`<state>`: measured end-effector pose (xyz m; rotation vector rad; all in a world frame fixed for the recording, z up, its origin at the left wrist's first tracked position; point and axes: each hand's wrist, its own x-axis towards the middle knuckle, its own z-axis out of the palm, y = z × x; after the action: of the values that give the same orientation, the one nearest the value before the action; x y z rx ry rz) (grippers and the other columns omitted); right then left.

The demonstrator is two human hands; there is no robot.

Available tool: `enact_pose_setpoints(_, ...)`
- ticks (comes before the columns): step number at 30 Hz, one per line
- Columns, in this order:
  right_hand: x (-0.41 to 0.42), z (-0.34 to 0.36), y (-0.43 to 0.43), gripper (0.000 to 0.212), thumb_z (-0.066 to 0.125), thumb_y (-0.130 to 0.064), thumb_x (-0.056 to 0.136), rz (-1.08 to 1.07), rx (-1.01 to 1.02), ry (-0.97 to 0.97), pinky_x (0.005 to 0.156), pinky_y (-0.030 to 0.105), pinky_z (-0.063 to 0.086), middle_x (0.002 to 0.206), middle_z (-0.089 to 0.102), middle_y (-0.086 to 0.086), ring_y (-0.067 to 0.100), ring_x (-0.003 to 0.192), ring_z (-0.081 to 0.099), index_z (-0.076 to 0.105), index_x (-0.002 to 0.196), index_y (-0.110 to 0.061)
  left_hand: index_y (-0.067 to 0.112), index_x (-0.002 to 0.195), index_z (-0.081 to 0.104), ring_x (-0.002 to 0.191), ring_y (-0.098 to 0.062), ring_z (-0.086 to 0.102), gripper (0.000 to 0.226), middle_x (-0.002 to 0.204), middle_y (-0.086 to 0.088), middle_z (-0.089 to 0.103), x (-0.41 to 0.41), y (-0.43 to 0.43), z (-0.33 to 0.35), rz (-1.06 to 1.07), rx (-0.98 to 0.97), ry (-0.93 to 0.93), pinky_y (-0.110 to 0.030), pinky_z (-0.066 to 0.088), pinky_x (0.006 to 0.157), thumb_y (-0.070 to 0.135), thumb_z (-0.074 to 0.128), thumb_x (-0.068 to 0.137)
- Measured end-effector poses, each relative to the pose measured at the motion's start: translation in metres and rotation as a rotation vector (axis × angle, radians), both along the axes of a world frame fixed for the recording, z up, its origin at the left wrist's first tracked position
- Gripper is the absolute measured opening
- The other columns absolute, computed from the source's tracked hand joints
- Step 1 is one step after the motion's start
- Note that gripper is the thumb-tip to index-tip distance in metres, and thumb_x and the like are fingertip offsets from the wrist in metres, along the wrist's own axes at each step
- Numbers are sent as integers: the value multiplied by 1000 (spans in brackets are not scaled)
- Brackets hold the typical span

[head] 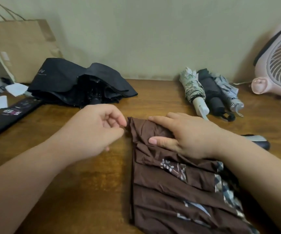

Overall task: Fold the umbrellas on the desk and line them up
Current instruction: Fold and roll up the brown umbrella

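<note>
Brown umbrella (178,183): lies on the wooden worktop (68,183), lower centre to lower right of the frame. Canopy collapsed into flat pleats, patterned trim along its right edge. Not yet rolled.

Your left hand (94,129): fingers curled, thumb and forefinger closing on the upper left corner of the brown canopy. Slight blur there; the contact reads as a pinch.

Your right hand (183,135): laid flat on the upper end of the same canopy, fingers straight, thumb spread away from the forefinger, pressing the cloth down. Nothing gripped.

Dark handle (258,141) with a pale band shows just behind your right wrist, centre right. Cannot tell whether it belongs to the brown umbrella.

Black umbrella (79,81): upper left of centre, canopy loose and unfolded, near the wall.

Three folded umbrellas, upper right, side by side and touching, handles toward you: cream patterned umbrella (193,88), black folded umbrella (212,93), grey striped umbrella (227,90).

Pink fan (274,65) at the right edge. Paper bag (23,48) in the upper left, by the wall. Dark phone case (9,114) at the left edge, flat on the worktop.
</note>
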<state>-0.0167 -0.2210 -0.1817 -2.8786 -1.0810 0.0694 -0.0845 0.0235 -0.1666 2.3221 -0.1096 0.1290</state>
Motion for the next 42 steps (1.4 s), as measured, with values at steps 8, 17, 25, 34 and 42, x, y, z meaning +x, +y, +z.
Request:
enact_pose_setpoints(8, -1, 1, 0, 93, 14, -90, 75, -22, 8, 28, 98, 41, 48, 127, 51, -6, 21, 124, 52, 21, 156, -44, 25, 80, 81, 43, -4, 50, 11, 56, 5, 66, -14, -29, -6, 75, -141, 238, -20, 39, 44, 35, 85, 78)
enact_pose_setpoints(17, -6, 7, -14, 149, 50, -104, 31, 58, -153, 81, 107, 45, 40, 154, 28, -12, 19, 134, 36, -17, 153, -53, 19, 75, 74, 49, -14, 43, 18, 54, -3, 52, -31, -20, -16, 28, -238, 310, -29, 42, 53, 24, 73, 92)
enact_pose_setpoints(25, -5, 10, -14, 134, 20, -108, 41, 77, -120, 113, 110, 47, 37, 157, 30, -10, 21, 135, 35, -17, 155, -49, 22, 79, 74, 50, -8, 54, 29, 62, 3, 67, -55, -36, -7, 132, -98, 189, -25, 46, 52, 49, 81, 75)
enact_pose_setpoints(34, -8, 12, -14, 144, 63, -96, 43, 84, -151, 128, 111, 45, 36, 158, 26, -12, 21, 139, 32, -18, 154, -52, 28, 95, 77, 79, -22, 75, 22, 81, -2, 77, -55, -47, -19, 210, -130, 253, -50, 60, 87, 35, 88, 77)
enact_pose_setpoints(42, -7, 10, -14, 145, 64, -96, 44, 96, -145, 106, 109, 46, 39, 157, 28, -11, 21, 136, 34, -19, 154, -52, 18, 83, 74, 42, -3, 46, 15, 52, 10, 57, -51, -42, -15, 80, -148, 376, -19, 38, 49, 26, 70, 95)
